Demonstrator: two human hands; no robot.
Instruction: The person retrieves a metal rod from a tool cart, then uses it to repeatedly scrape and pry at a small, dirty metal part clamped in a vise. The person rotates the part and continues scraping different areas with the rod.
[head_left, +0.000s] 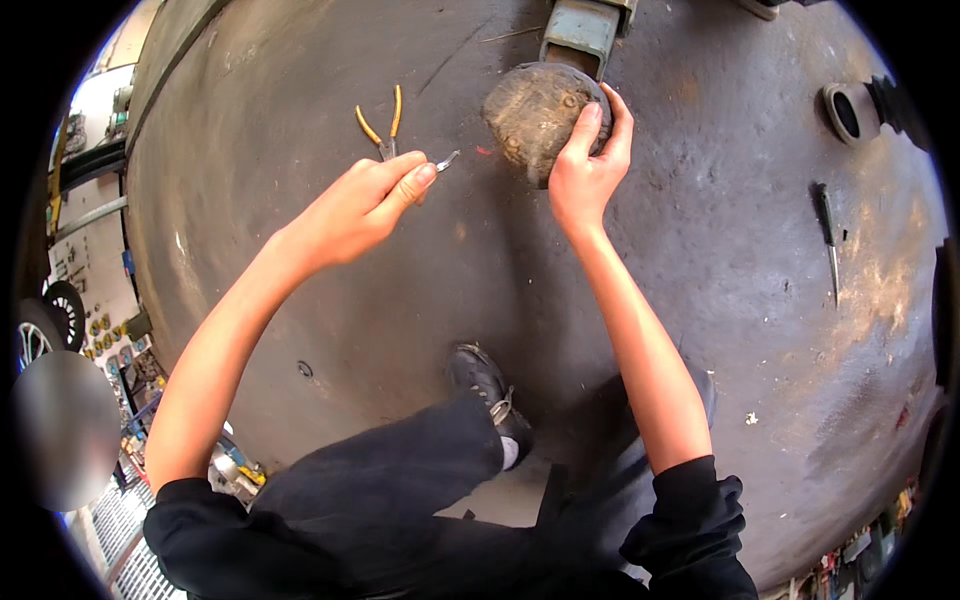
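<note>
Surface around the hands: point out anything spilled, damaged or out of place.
The surface looks worn: tan patches break its dark finish at right. A pale scrap lies loose there, and a small dark ring sits alone at left, like strays. The block in the right hand has a rough, stained face.

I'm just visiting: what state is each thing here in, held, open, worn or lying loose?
Left hand: closed on a small metal-tipped tool
Right hand: gripping a round block
Round block: held, face worn
Yellow-handled pliers: handles spread, head mostly hidden
Black-handled pointed tool: lying loose
Grey hollow fitting: mouth open
Black shoe: laced
Dark surface: scuffed
</note>
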